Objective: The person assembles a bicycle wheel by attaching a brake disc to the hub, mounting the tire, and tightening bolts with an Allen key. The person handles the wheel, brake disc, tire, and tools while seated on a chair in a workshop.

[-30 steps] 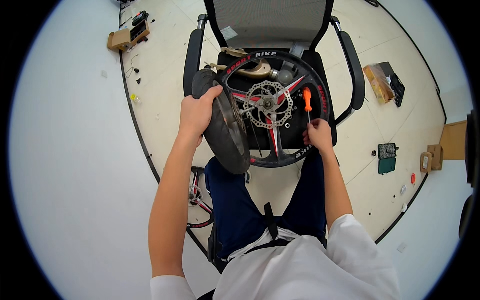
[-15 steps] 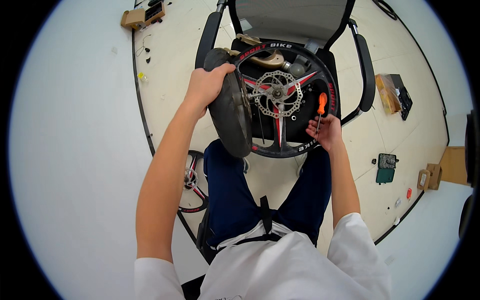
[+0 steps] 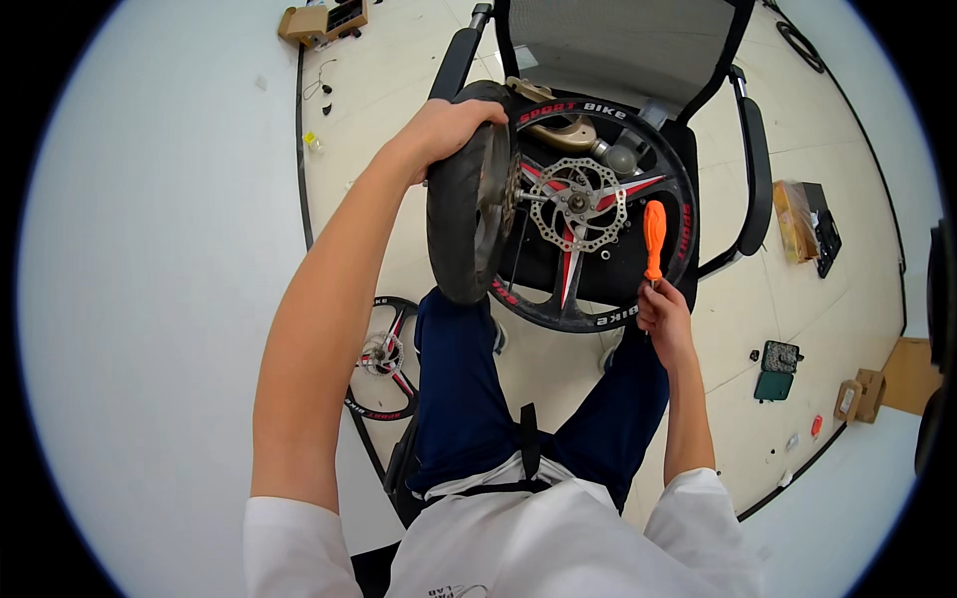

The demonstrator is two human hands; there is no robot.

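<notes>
My left hand (image 3: 454, 130) is closed over the top of a black tyre (image 3: 459, 209) on a small wheel, which stands on edge with its axle pointing right. Beside it, a black spoked wheel rim (image 3: 565, 325) with red and white accents lies on the chair seat. A silver brake disc (image 3: 546, 227) sits at the rim's centre. My right hand (image 3: 666, 311) pinches the shaft of a screwdriver, whose orange handle (image 3: 654, 237) points up over the rim's right part.
The black office chair (image 3: 758, 169) stands before me, its seat bearing a beige curved part (image 3: 568, 133) and small nuts. Another spoked rim (image 3: 404, 399) is on the floor at left. Open cases (image 3: 775, 385) and cardboard boxes (image 3: 869, 394) lie at right.
The screwdriver has swung more upright and its handle appears larger. My right fingers have closed further on its shaft. The whole scene has shifted slightly right as the view moved.
</notes>
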